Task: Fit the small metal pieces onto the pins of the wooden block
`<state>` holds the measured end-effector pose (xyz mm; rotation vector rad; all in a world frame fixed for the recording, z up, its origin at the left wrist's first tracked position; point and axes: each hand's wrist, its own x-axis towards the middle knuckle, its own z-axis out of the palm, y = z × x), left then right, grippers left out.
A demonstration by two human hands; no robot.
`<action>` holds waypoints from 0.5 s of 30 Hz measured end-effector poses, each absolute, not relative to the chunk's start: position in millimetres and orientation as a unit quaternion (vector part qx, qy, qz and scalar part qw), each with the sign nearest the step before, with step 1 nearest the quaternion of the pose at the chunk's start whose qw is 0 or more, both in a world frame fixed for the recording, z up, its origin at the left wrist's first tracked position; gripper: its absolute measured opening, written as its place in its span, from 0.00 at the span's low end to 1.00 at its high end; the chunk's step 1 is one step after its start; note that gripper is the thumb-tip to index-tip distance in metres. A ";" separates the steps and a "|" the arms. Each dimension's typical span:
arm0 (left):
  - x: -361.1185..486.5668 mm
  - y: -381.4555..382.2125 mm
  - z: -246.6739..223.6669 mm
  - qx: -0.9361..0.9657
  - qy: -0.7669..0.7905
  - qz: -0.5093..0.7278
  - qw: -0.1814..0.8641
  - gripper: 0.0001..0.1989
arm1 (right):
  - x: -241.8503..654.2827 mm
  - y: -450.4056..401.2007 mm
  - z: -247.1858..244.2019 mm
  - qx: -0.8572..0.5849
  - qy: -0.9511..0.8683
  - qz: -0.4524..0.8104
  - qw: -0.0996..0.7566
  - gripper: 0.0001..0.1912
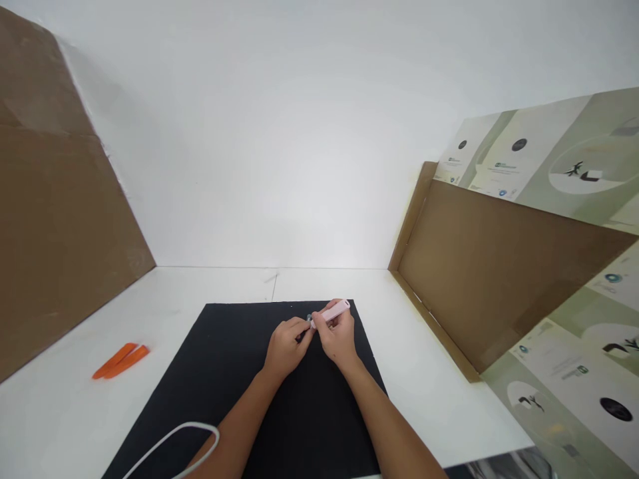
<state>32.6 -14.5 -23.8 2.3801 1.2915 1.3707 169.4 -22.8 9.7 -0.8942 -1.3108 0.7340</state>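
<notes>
Near the far edge of the black mat (219, 372), both my hands meet around a slim pink bar-shaped tool (337, 311) with a small dark slot at its upper right end. My right hand (339, 338) is closed around the middle of it, and the tool slants up to the right. At its lower left end, my left hand (288, 346) pinches with thumb and fingertips. A small greyish, shiny bit (309, 318) shows right by those fingertips; its kind is too small to make out.
Two long orange pieces (120, 361) lie on the white table (60, 426) at left. A white cable loop (200, 426) crosses by my left forearm. Brown cardboard (64, 199) stands at left, an open printed carton (524, 266) at right, and a white wall (279, 133) behind.
</notes>
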 end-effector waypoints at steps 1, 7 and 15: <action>32.6 -14.3 -24.0 0.783 0.424 0.452 0.053 0.11 | 169.1 -22.9 9.9 -0.392 -0.575 0.322 0.642 0.14; 32.9 -13.4 -25.0 0.785 0.423 0.449 0.055 0.10 | 168.5 -23.4 10.9 -0.391 -0.575 0.327 0.640 0.15; 32.4 -13.7 -24.6 0.787 0.424 0.444 0.062 0.10 | 167.4 -23.6 9.5 -0.376 -0.565 0.344 0.648 0.14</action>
